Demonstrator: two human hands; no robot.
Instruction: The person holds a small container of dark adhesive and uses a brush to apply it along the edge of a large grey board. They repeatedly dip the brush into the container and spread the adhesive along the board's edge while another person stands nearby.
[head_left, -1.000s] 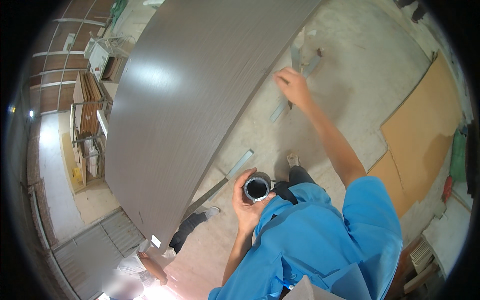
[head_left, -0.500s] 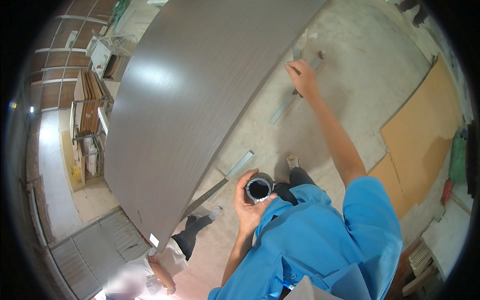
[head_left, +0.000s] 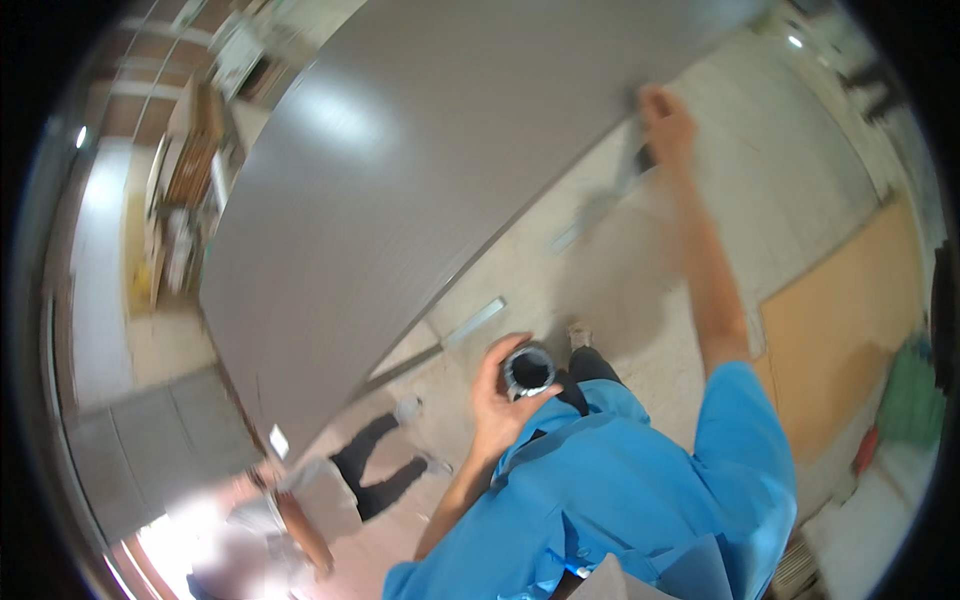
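My left hand [head_left: 493, 405] is wrapped round a small cylindrical container [head_left: 513, 376] with a ragged pale rim and a dark inside, held upright in front of my body. A large dark grey-brown wood-grain panel [head_left: 400, 180] lies raised above the floor, slanting across the view. My right hand [head_left: 668, 118] reaches out to the panel's far right edge, its fingers pinched together. What they hold is smeared by motion. Just below that hand a dark object [head_left: 645, 157] shows, and I cannot tell whether it is in my grip.
Grey metal support bars [head_left: 477, 320] show beneath the panel. At its near left end stands another person [head_left: 320, 490]. Brown sheet board [head_left: 840, 330] covers part of the floor at right, with a green bundle [head_left: 915, 395] beyond. Stacked boards [head_left: 195, 140] stand at the far left.
My right hand has moved farther away and to the right along the panel's edge. My left hand still holds the container. The person at left has shifted, and my view has turned slightly.
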